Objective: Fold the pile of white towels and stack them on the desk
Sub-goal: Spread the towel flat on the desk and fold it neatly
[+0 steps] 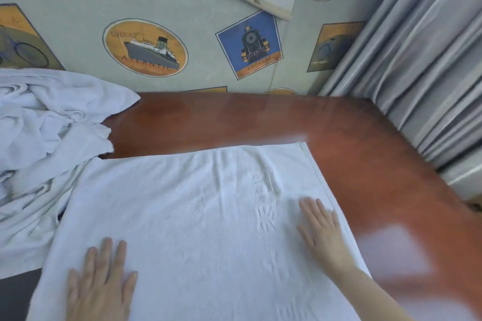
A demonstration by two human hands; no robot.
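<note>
While left hand [100, 284] and right hand [322, 232] press spread fingers on the flat white terry towel [195, 216], uneven strokes may ruck it.

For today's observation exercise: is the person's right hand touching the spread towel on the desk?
Touching. The head view shows the right hand lying flat, palm down, on the spread towel near its right edge, with no gap between them.

On the wallpaper [78, 41], the oval ship badge [145, 47] reads "GREAT ATLANTIC CROSSINGS". The blue train badge [249, 44] reads "EXPRESS". Raised lettering on the towel [182, 216] is illegible.
</note>
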